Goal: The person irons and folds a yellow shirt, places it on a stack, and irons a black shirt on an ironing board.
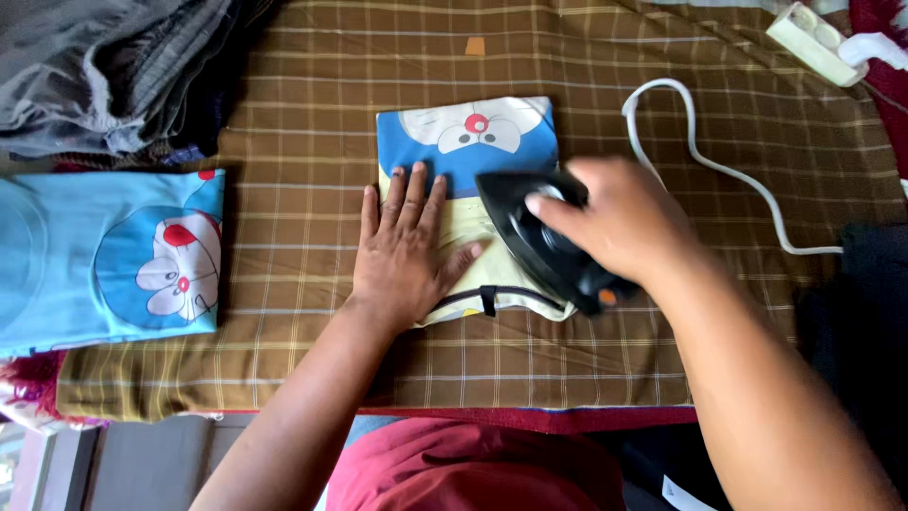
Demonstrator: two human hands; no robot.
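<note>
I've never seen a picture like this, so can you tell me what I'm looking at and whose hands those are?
The one picture comes from a camera worn on a person's head, looking down at their own hands. The left hand lies flat on a small folded cloth, blue and pale yellow with a cartoon cat. The right hand grips a black iron resting on that cloth. Underneath is a brown checked blanket. A white cord curls at the right, and another blue cartoon cloth lies at the left.
</note>
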